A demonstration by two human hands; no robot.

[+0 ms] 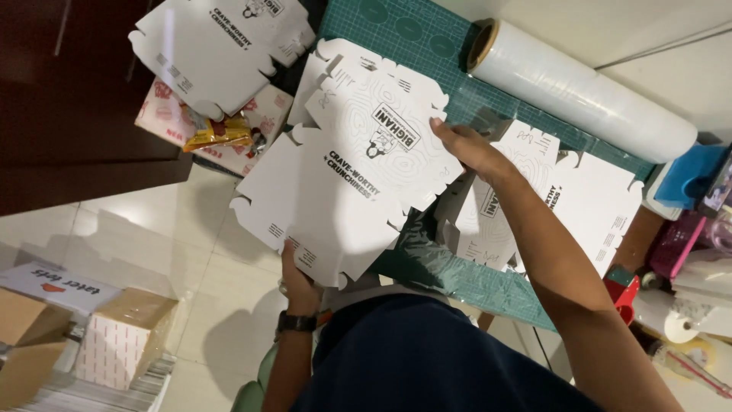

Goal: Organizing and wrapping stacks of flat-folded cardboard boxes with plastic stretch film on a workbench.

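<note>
A flat white die-cut carton blank (343, 183) with black print is held up over the edge of a green cutting mat (427, 38). My left hand (300, 284), with a dark watch on its wrist, grips the blank's near edge from below. My right hand (467, 146) presses its fingers on the blank's far right edge. A second white blank (579, 206) lies flat on the mat under my right forearm. More blanks sit stacked beneath the held one.
A large roll of clear stretch film (579, 88) lies across the mat's far side. Another white blank (217, 46) and a yellow snack packet (217, 133) sit at the upper left. Cardboard boxes (114, 336) stand on the tiled floor at lower left. A blue holder (690, 175), pink basket (682, 244) and red tape dispenser (625, 294) crowd the right.
</note>
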